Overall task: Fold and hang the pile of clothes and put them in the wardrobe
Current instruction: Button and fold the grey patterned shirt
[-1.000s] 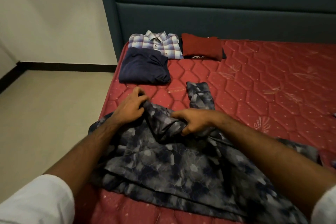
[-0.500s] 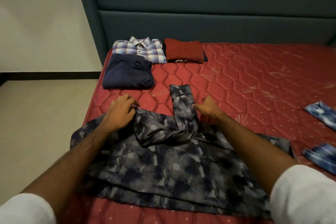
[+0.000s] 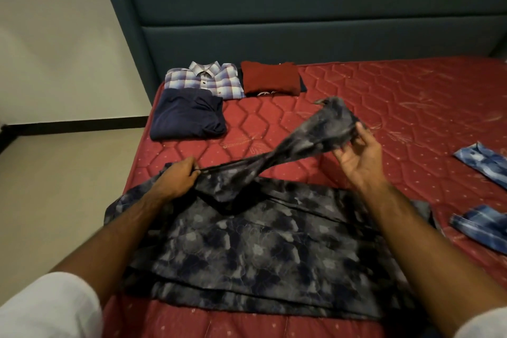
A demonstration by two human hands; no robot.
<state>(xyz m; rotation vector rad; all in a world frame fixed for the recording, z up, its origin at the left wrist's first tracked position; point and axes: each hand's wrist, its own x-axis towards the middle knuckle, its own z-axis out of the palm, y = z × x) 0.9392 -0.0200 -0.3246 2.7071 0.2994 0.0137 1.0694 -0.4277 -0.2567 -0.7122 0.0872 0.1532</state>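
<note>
A dark grey-blue mottled shirt [image 3: 255, 250] lies spread on the red mattress [image 3: 397, 96] in front of me. My left hand [image 3: 178, 178] pinches the shirt near its shoulder seam. My right hand [image 3: 356, 156] holds the cuff end of one sleeve [image 3: 310, 137], lifted off the bed and stretched toward the right. Three folded garments sit at the head of the bed: a plaid shirt [image 3: 208, 79], a dark red top [image 3: 270, 78] and a navy piece [image 3: 189, 115].
A teal padded headboard [image 3: 301, 8] stands behind the mattress. Parts of a blue tie-dye garment [image 3: 482, 162] lie at the right edge. Beige floor [image 3: 55, 186] and a pale wall are to the left of the bed.
My right hand has picked up the sleeve that lay pointing up the bed and pulled it up and to the right. My left hand stays at the shoulder.
</note>
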